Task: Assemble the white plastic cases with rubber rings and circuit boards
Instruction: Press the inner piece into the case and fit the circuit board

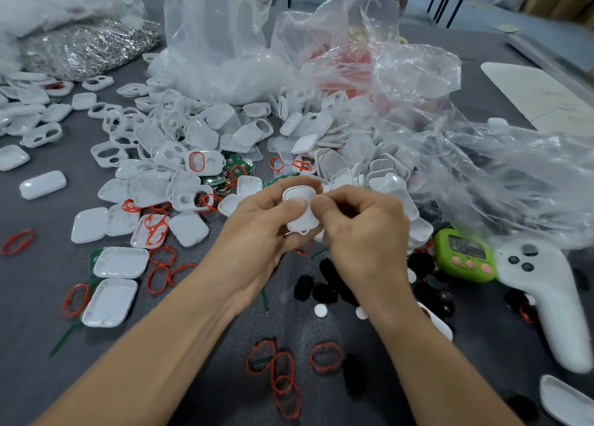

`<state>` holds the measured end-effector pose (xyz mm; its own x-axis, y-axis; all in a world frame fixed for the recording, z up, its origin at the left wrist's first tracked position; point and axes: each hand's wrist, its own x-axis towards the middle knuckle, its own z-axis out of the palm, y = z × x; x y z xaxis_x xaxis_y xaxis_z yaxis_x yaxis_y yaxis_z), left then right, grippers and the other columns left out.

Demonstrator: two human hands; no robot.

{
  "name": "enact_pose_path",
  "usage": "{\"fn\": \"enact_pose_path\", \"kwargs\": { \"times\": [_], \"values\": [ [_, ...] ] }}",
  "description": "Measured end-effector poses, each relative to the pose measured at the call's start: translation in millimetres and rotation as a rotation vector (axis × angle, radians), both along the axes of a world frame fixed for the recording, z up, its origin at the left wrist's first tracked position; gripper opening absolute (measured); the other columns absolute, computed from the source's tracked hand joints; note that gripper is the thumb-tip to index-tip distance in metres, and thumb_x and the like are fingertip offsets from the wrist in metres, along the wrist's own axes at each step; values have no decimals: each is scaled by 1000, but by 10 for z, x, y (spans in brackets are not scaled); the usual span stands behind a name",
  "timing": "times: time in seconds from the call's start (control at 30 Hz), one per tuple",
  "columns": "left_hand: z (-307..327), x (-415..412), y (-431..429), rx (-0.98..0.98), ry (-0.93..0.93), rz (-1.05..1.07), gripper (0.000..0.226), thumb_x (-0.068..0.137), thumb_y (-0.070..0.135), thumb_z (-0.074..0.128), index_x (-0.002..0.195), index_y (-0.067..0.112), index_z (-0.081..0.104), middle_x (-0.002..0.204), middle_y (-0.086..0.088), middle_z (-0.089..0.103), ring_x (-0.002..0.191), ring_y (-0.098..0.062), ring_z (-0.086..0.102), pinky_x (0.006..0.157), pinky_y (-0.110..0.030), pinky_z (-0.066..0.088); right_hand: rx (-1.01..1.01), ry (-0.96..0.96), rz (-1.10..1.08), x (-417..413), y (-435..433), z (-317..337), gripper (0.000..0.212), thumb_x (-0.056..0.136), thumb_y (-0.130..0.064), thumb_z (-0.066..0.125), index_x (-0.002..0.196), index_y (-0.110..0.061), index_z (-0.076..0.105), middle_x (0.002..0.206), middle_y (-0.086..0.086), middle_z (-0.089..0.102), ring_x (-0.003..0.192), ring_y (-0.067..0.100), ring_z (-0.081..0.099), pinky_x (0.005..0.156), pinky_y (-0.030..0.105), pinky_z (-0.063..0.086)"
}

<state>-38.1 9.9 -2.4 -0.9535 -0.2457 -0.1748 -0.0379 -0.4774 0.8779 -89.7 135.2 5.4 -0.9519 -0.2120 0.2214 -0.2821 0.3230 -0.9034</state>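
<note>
Here, left hand, right hand, one case

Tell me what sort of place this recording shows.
Probably a small factory or workshop assembly bench: heaps of white plastic case halves, loose red rubber rings, green circuit boards and bulk plastic bags cover the grey table.

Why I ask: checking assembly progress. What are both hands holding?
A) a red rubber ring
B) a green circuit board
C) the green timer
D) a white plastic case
D: the left hand and right hand both pinch one white plastic case between thumbs and fingers.
</note>
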Motion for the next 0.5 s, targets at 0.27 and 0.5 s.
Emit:
{"fn": "enact_pose_path", "kwargs": {
  "times": [0.27, 0.5],
  "values": [
    [42, 5, 63, 99, 76, -118, 28, 101, -2, 44, 121, 5, 62, 111, -11, 64, 92, -17, 61, 71, -24, 56, -335, -337, 195, -79, 45, -6, 18, 92, -9, 74, 77, -18, 76, 58, -7, 66, 46, 4, 54, 44, 15, 42],
    [32, 5, -11, 155, 97, -250, 50, 83, -12, 45, 128, 4, 59, 132, -26, 63, 113, -28, 63, 100, -43, 56, -428, -462, 117, -67, 42, 65, 23, 90, -6, 74, 70, -15, 76, 57, 0, 65, 44, 6, 52, 45, 17, 44]
  ]
}}
